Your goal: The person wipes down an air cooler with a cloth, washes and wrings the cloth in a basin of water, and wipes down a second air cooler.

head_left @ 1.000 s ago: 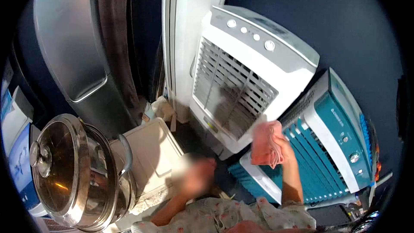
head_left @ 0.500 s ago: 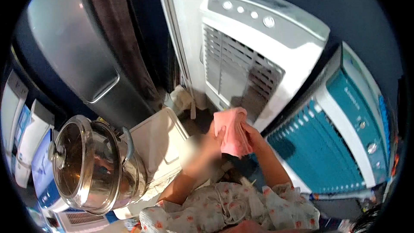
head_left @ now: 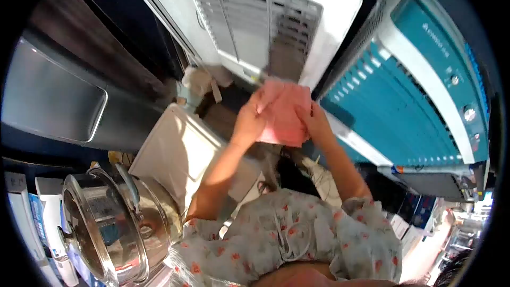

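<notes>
A folded pink cloth (head_left: pixel 285 111) is held up in front of my body, a flat, roughly square bundle. My left hand (head_left: pixel 251 120) grips its left edge, the thumb lying over the near face. On the opposite edge, my right hand (head_left: pixel 315 121) is closed round the cloth in the same way. The fingers behind the cloth are hidden. Below the hands is a dim floor area with objects I cannot make out.
A white-and-grey air cooler (head_left: pixel 255 26) stands ahead, with a teal one (head_left: pixel 393 111) to the right. At the left are a pale lidded box (head_left: pixel 170 149), a large steel pot with a glass lid (head_left: pixel 106 228) and a grey fridge (head_left: pixel 53 90).
My view has tilted down and shifted right. The cloth now shows a wider, flatter face, with my hands further apart at its two sides.
</notes>
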Available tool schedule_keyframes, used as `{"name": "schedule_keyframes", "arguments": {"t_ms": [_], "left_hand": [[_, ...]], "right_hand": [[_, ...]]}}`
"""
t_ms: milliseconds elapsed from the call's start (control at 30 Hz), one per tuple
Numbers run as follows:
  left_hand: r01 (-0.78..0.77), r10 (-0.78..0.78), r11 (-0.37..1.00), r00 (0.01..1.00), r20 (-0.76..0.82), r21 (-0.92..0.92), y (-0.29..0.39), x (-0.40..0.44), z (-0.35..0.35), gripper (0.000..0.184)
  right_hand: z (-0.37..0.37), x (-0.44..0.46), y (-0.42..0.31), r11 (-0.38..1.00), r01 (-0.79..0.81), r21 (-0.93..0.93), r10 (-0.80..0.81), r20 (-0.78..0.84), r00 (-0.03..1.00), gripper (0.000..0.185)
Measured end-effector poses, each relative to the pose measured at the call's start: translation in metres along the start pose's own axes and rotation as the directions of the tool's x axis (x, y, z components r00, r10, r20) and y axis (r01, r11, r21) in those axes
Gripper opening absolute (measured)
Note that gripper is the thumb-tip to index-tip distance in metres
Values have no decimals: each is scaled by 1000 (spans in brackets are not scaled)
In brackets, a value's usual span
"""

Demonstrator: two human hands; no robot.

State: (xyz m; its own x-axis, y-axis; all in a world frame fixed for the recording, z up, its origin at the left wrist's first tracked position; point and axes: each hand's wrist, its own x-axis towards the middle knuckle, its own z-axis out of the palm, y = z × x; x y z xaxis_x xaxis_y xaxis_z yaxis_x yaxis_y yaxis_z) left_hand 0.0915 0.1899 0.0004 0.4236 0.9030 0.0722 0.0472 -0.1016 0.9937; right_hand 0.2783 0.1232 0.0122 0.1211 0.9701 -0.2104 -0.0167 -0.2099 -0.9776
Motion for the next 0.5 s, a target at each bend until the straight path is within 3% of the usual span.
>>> {"name": "schedule_keyframes", "arguments": {"t_ms": [33, 67, 100, 200, 267, 367, 400, 433, 500], "left_hand": [[-32, 34, 997, 999, -33, 65, 7, 8, 8, 52], [101, -103, 994, 993, -58, -32, 15, 13, 20, 55], [228, -238, 965, 969, -68, -133, 38, 16, 32, 59], [28, -28, 968, 1000, 1, -248, 36, 45, 42, 62], [-108, 108, 940, 994, -20, -324, 35, 66, 37, 61], [-184, 120, 969, 933, -340, -164, 32, 116, 11, 57], [-143, 100, 987, 898, -429, -68, 63, 125, 2, 53], [-282, 280, 957, 826, -490, 72, 71, 140, -6, 51], [-367, 423, 904, 711, -562, 217, 88, 168, -11, 49]], "right_hand": [[1, 1, -7, 973, 49, -227, -71, -87, 994, 45], [3, 3, -13, 895, 77, -440, -161, -157, 974, 46], [12, 6, -16, 891, 231, -392, -271, -51, 961, 47], [27, 17, -34, 757, 567, -325, -539, 182, 823, 49], [18, 18, -63, 613, 655, -443, -617, 249, 746, 46], [-20, 27, -100, 458, 702, -546, -646, 338, 685, 37], [-34, 32, -104, 427, 669, -608, -708, 234, 666, 34], [-47, 39, -109, 407, 625, -666, -763, 128, 633, 31], [-67, 61, -139, 76, 557, -827, -945, 119, 306, 31]]}}
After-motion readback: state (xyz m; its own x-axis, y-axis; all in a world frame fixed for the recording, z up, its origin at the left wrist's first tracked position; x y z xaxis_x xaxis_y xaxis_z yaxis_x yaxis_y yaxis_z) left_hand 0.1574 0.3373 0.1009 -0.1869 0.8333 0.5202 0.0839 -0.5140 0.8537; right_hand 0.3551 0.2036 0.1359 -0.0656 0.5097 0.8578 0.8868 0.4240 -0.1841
